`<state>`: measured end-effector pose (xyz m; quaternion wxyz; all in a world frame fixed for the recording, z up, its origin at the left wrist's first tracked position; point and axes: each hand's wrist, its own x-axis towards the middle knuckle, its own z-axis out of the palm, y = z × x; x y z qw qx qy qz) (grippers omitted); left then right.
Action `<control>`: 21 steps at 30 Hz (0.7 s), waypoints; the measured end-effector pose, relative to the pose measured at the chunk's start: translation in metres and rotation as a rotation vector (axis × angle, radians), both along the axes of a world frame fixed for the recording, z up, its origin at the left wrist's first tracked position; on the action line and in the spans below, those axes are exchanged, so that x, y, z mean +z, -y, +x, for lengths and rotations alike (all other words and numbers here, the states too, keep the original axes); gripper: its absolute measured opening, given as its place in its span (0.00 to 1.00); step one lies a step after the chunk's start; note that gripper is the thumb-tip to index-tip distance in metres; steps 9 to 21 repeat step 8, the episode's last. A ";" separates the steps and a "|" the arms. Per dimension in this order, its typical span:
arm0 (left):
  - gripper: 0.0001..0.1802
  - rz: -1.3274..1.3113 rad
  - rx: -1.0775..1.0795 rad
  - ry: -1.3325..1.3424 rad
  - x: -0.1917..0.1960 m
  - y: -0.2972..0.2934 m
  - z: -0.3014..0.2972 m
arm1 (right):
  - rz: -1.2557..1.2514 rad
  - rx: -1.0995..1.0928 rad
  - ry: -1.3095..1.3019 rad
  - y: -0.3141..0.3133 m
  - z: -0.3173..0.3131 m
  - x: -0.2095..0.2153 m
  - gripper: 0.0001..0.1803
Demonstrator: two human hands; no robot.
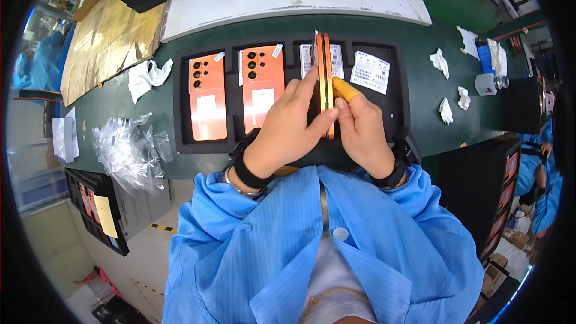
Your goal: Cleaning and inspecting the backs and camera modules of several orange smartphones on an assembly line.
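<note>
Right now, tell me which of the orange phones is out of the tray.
The orange phone held edge-on between the left hand and right hand. The other two phones lie flat, backs up, in the black tray.

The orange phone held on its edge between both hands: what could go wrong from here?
1. The orange phone is pinched edge-on by the left hand and right hand above the black tray; if it slips, it may fall onto the tray or hit the two orange phones lying there.
2. Bare left fingers touch its face and may leave smudges; only one right finger wears a yellow finger cot.
</note>
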<state>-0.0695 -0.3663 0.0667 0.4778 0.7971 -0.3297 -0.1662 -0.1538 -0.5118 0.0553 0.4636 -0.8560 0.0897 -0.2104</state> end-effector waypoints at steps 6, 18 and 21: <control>0.62 0.132 -0.124 -0.099 0.002 -0.013 -0.006 | 0.063 0.042 -0.001 0.002 -0.004 -0.018 0.17; 0.64 0.159 -0.146 -0.044 -0.003 -0.014 -0.009 | 0.062 0.024 0.015 0.000 -0.005 -0.026 0.19; 0.64 0.159 -0.146 -0.044 -0.003 -0.014 -0.009 | 0.062 0.024 0.015 0.000 -0.005 -0.026 0.19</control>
